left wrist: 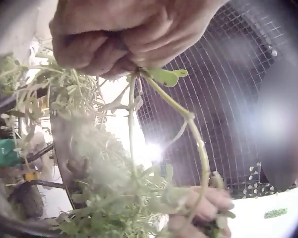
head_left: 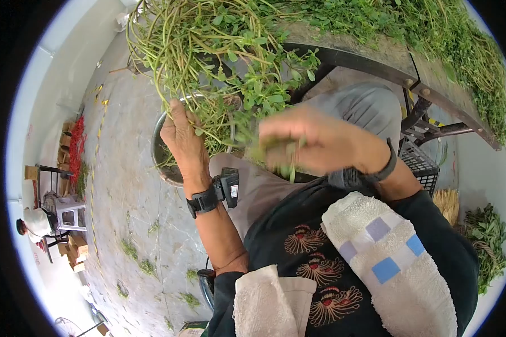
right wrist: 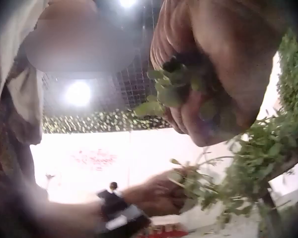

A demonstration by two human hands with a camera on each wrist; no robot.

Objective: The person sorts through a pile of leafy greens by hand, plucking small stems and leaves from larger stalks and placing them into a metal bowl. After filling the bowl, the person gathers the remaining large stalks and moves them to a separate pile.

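My left hand (head_left: pixel 184 140) pinches the ends of green leafy stems (left wrist: pixel 191 119), which look like purslane, over a metal basin. In the left wrist view the stems hang below the curled fingers (left wrist: pixel 109 52). My right hand (head_left: pixel 315 139), blurred in the head view, is just to the right of them. Its fingers curl round a small bunch of leafy sprigs (right wrist: pixel 169 91), whose tips stick out in the right wrist view. A big tangle of the same plant (head_left: pixel 208 39) lies at the table edge above the left hand.
The metal basin (head_left: pixel 156 147) with loose stems stands below my left hand. More greens (head_left: pixel 376 22) cover the table (head_left: pixel 371 48). A black crate (head_left: pixel 419 163) is at the right. Scraps (head_left: pixel 146 267) litter the floor. A person (head_left: pixel 38 222) is far left.
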